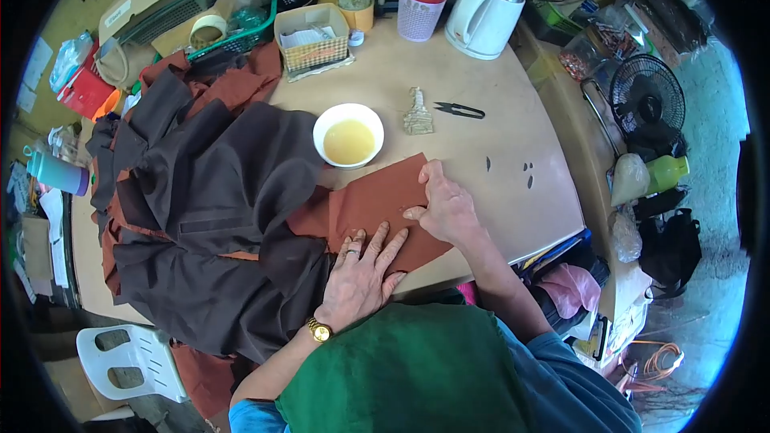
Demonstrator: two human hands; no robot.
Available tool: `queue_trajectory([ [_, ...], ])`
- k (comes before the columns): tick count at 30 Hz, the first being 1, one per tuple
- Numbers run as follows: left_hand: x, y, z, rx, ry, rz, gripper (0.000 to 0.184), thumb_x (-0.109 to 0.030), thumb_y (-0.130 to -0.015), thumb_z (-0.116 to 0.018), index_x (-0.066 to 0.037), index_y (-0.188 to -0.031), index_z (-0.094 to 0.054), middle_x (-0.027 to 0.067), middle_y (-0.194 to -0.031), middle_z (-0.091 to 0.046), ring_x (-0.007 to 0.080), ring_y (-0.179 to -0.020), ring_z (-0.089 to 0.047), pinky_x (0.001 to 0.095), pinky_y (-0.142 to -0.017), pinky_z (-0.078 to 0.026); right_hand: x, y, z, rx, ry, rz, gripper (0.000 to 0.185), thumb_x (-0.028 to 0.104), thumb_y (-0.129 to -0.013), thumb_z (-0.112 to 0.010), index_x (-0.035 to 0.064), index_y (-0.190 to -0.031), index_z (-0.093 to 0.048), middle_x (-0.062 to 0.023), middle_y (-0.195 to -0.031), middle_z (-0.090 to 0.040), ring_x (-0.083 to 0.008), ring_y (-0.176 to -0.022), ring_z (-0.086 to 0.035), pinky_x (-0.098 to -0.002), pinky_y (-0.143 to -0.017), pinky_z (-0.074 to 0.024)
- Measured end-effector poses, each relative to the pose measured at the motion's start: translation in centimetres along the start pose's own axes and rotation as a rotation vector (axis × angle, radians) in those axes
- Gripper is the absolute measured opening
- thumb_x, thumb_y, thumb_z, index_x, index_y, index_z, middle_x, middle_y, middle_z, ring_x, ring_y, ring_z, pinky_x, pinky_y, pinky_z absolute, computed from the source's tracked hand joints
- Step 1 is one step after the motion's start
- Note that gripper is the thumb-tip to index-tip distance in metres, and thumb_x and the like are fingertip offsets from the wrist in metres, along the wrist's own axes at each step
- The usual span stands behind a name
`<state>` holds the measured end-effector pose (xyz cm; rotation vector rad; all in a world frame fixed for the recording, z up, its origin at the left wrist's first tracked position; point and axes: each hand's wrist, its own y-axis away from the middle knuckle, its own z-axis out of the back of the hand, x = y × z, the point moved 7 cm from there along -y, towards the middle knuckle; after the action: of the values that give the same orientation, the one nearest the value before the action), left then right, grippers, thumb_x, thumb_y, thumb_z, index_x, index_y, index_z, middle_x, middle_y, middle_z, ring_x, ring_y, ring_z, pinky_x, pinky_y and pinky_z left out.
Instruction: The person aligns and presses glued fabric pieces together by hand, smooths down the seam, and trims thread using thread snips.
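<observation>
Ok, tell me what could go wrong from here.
The bowl of yellowish liquid sits close beside the dark garment and rust-coloured cloth; a bump or tug could spill it and stain them.

The left hand lies flat on the cloth, the right hand by its far edge; uneven pressure might crease or shift it.

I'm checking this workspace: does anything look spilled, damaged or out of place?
Small dark marks on the table, right of the reddish cloth, look odd against the plain surface; I can't tell if stains, scraps or damage. No spill shows around the bowl.
</observation>
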<state>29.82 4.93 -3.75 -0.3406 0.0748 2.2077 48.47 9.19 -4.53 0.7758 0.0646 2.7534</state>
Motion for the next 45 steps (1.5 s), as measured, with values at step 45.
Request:
queue_trajectory([
  [45,2.9,4.4,0.9,0.044,-0.078,0.143,0.089,-0.067,-0.093,-0.055,-0.015,-0.163,-0.033,0.0135,-0.16,-0.045,0.0299,-0.143,-0.048,0.0548,-0.113,-0.033,4.9,7.4,-2.7,0.025,-0.167,0.664,0.058,0.007,-0.097,-0.061,0.0018,-0.151,-0.038,-0.0211,-0.133,-0.065,-0.0371,-0.13,-0.059,-0.0515,-0.116,-0.0389],
])
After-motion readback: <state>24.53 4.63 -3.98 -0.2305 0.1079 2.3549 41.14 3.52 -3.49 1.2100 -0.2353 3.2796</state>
